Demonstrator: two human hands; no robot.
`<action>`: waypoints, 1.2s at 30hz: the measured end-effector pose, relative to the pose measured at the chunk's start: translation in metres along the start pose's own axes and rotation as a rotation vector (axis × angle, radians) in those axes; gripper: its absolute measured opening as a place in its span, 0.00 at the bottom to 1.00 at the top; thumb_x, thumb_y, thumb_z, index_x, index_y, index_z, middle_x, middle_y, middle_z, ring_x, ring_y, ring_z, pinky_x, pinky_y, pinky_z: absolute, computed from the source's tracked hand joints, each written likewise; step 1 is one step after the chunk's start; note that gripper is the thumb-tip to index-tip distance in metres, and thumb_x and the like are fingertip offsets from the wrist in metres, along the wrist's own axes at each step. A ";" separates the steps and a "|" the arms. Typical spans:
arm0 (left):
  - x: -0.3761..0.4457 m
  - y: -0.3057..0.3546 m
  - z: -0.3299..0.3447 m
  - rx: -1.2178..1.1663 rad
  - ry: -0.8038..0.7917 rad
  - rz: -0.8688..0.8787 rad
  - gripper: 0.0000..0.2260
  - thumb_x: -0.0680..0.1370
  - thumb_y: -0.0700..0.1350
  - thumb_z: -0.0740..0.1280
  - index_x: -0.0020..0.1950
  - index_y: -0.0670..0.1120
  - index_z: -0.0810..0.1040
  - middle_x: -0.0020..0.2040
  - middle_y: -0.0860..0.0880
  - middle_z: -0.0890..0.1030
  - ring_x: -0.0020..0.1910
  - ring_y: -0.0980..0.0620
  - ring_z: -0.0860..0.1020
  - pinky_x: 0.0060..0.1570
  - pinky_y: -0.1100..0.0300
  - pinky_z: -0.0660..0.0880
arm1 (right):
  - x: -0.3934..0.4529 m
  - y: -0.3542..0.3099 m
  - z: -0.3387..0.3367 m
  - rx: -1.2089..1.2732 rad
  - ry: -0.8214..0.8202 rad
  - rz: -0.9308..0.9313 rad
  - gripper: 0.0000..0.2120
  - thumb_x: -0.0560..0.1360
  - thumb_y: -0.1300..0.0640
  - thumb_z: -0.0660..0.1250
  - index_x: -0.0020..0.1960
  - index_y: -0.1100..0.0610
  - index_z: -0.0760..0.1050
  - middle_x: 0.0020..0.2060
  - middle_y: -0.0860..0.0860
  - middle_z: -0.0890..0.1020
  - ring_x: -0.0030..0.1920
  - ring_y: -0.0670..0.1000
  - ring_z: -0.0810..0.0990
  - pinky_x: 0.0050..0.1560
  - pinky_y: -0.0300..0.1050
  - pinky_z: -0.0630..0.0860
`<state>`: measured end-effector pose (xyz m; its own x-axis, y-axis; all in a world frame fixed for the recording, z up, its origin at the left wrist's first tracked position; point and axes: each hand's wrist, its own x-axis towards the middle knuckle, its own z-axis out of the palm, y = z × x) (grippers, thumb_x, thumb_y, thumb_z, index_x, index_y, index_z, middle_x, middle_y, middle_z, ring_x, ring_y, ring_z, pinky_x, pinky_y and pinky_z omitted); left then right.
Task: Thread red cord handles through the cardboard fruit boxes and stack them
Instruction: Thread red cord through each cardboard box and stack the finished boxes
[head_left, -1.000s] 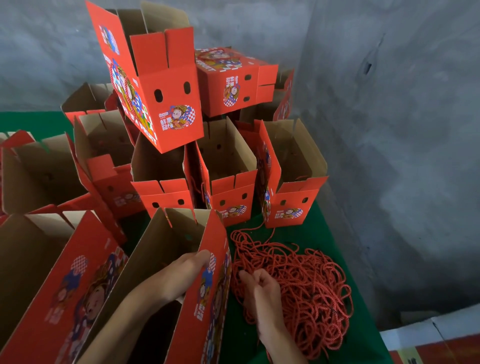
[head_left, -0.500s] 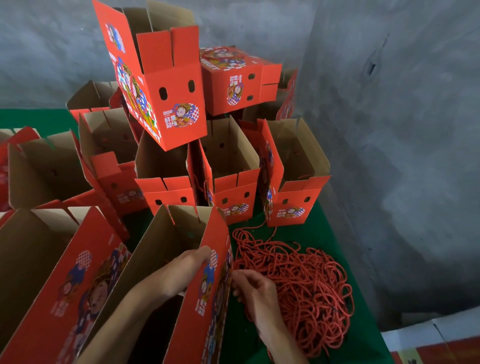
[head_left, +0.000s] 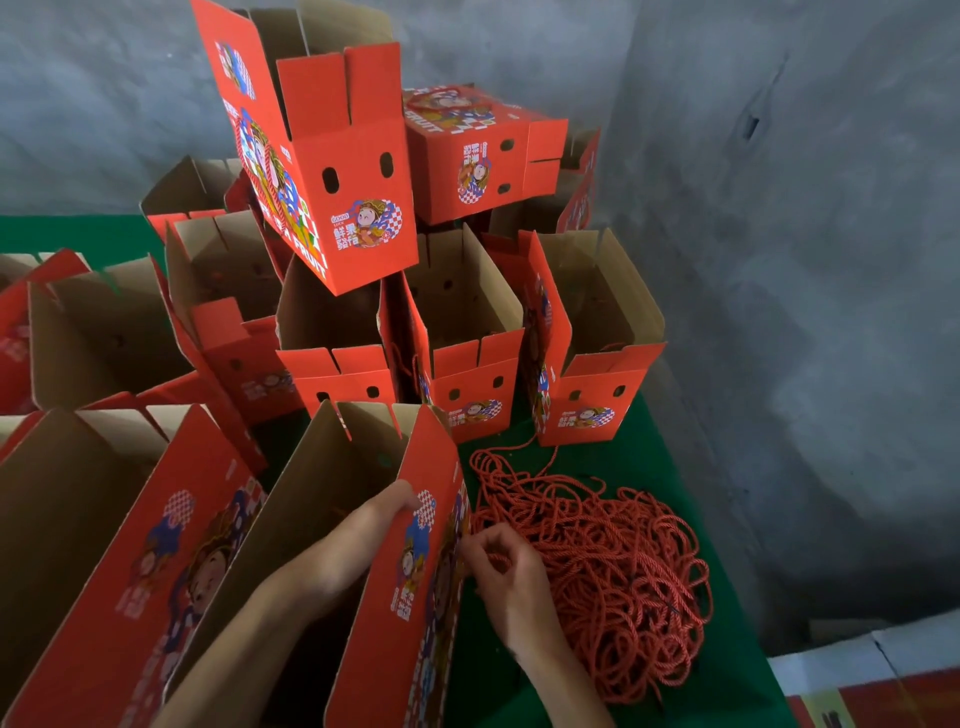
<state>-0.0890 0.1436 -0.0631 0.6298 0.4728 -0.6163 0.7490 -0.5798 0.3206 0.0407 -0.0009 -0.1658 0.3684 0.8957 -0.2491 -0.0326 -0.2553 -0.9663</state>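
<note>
Head view. Left hand (head_left: 363, 540) reaches into the nearest open box (head_left: 395, 597); its fingers (head_left: 397, 499) lie inside against the right wall, thumb side at the top edge, gripping that wall. Right hand (head_left: 511, 577) sits just outside the same wall, fingers (head_left: 483, 545) curled and pinching a red cord (head_left: 485, 558) close to the printed side. The strand belongs to a loose heap of red cords (head_left: 613, 571) lying on the green table (head_left: 649, 431), just right of the box. A second open box (head_left: 119, 561) stands to the left, touching it. Behind, more open boxes form a stack (head_left: 457, 364); one tilted box (head_left: 332, 171) sits on top, two oval holes showing. Grey wall (head_left: 779, 260) at right.
</note>
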 end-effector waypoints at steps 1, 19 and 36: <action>-0.006 -0.004 -0.001 0.034 -0.069 0.036 0.21 0.86 0.36 0.49 0.77 0.29 0.48 0.80 0.37 0.57 0.79 0.44 0.59 0.67 0.72 0.54 | 0.000 0.001 -0.001 0.007 0.027 -0.007 0.12 0.80 0.53 0.72 0.44 0.61 0.77 0.40 0.53 0.84 0.41 0.50 0.84 0.41 0.37 0.79; 0.000 0.042 0.001 -0.727 0.225 -0.579 0.22 0.86 0.35 0.45 0.73 0.29 0.35 0.81 0.35 0.51 0.80 0.41 0.55 0.71 0.65 0.48 | 0.003 0.004 0.007 0.067 0.005 0.004 0.09 0.82 0.55 0.69 0.48 0.58 0.84 0.41 0.53 0.86 0.42 0.49 0.84 0.49 0.48 0.81; -0.006 0.038 0.008 -1.472 0.389 -0.432 0.20 0.86 0.40 0.54 0.75 0.30 0.63 0.59 0.32 0.76 0.40 0.41 0.72 0.51 0.50 0.72 | 0.005 -0.006 0.007 0.095 -0.022 0.002 0.11 0.83 0.54 0.68 0.49 0.61 0.82 0.38 0.51 0.85 0.39 0.49 0.84 0.45 0.44 0.82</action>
<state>-0.0658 0.1134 -0.0528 0.1642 0.6931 -0.7019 0.2688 0.6531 0.7079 0.0360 0.0078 -0.1616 0.3480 0.9031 -0.2517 -0.1216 -0.2227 -0.9673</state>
